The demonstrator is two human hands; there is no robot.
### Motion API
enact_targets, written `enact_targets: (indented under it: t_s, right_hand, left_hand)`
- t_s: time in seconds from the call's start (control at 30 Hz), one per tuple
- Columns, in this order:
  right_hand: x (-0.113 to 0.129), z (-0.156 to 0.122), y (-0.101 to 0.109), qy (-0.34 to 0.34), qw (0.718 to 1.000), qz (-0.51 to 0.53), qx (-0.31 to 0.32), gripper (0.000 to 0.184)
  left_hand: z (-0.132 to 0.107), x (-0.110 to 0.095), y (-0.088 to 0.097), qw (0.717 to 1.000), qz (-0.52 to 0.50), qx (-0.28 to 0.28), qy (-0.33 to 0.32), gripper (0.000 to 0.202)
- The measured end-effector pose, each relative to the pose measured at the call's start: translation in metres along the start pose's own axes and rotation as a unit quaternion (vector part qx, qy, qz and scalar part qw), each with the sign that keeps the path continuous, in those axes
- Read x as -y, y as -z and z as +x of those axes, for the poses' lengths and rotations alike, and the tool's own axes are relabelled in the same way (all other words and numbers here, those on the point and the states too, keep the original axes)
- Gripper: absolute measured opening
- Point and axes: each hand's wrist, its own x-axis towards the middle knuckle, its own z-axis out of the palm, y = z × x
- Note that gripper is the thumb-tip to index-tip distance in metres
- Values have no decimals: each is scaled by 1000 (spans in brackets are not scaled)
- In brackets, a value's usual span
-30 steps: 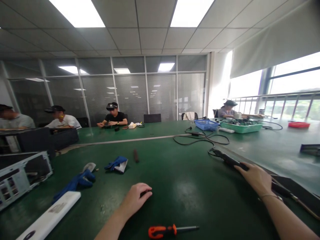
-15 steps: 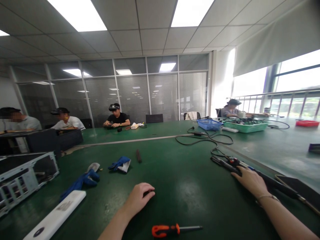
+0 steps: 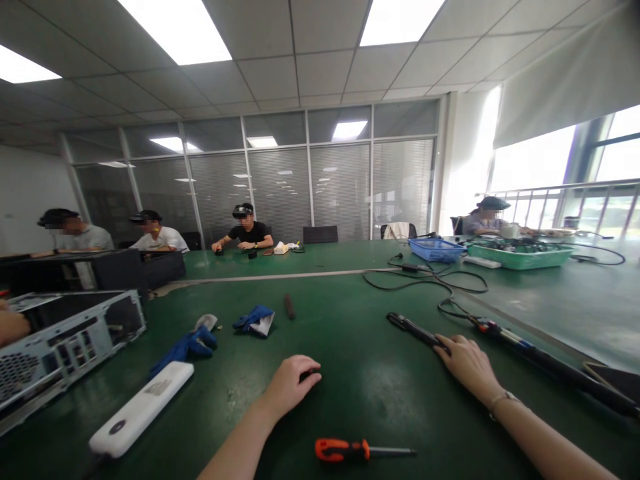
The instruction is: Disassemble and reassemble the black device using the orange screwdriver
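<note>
From where I stand, the right hand has its fingers closed around the near end of a slim black piece, which points forward and left from them, low over the green table; I can't tell whether its far end touches the surface. The left hand is loosely curled with its thumb near the fingertips; something dark shows in that gap, but I can't tell whether it is gripping an object or that's just shadow. To the right of the right fingers lies a long black rod with coloured wires bared at its far end, and beyond them a black cable with an inline box loops across the surface. Nearer than both hands, between them, is an orange-and-black screwdriver, its shaft pointing right. Left of the left fingers sits a white power strip; it carries a greyish printed label and a dark oval mark, both too small for me to read. Past it are two blue gloves, and a brown bar lies straight ahead of the left fingers. Farther left stands an open metal computer case, with a co-worker's forearm at its edge.
</note>
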Motion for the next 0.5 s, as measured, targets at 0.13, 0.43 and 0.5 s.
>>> enact_targets:
  t_s: [0.13,0.43,0.5]
  right_hand:
    - [55,-8,-2,94,994,56,28,46]
    - [137,-56,30,277,932,193,128,41]
    - [143,-63,39,298,912,231,165,41]
  left_hand:
    - [-1,-1,1,999,0,-34,18,37]
    - [-3,2,4,999,2,-20,50,69]
    - [-5,0,5,998,4,4,62,74]
